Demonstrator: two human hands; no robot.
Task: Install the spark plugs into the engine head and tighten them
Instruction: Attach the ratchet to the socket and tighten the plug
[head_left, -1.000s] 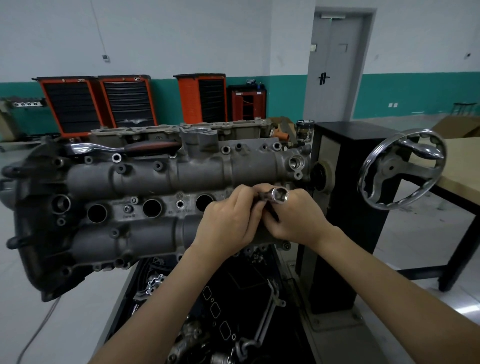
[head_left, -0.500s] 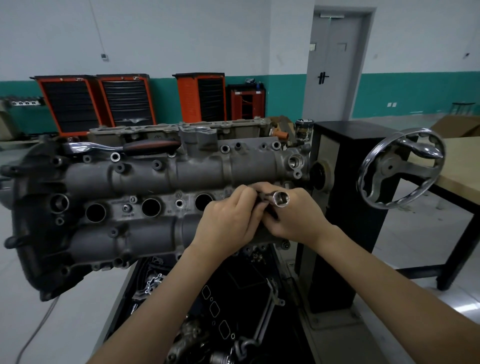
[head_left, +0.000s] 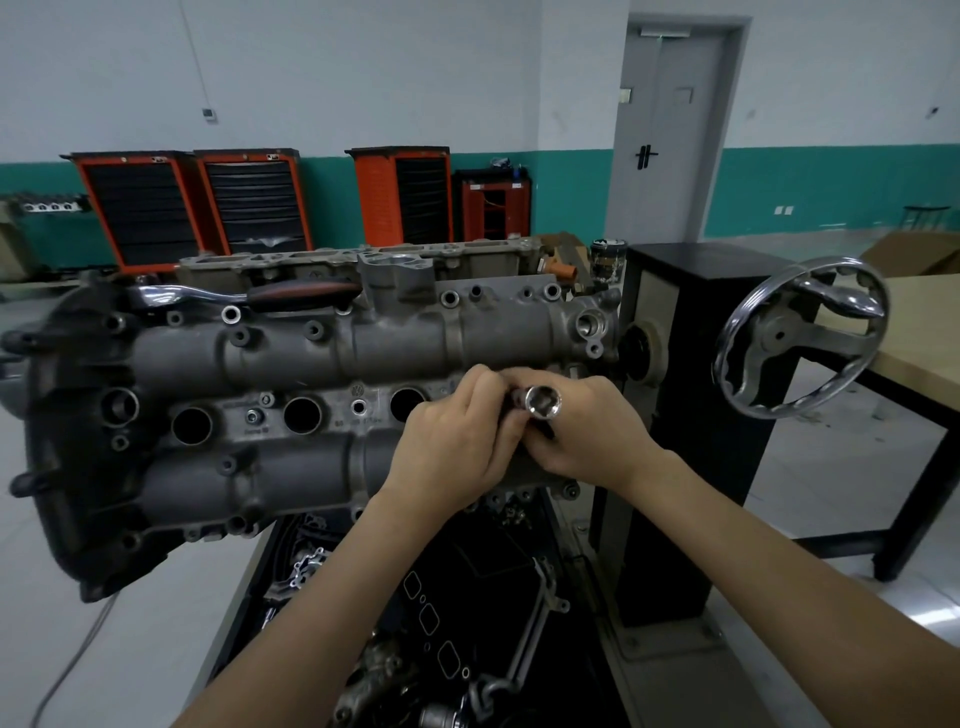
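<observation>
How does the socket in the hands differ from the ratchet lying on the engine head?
The socket is short, all chrome, and held by both hands with its open end toward the camera. The ratchet is long, has a dark red-trimmed grip, and lies untouched along the engine head. Both have shiny chrome metal.

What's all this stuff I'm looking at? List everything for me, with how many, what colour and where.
engine head: one, grey metal, centre-left, on a stand
plug holes: three open ones showing, dark, in a row along the head
socket: one, shiny chrome, held at the head's right end
ratchet: one, chrome with dark red-trimmed handle, lying on top of the head
handwheel: one, chrome, on the black stand at right
tool cabinets: four, orange and red, along the back wall
door: one, grey, behind
table: one, pale wood top, far right
left hand: grips beside the socket
right hand: holds the socket
</observation>
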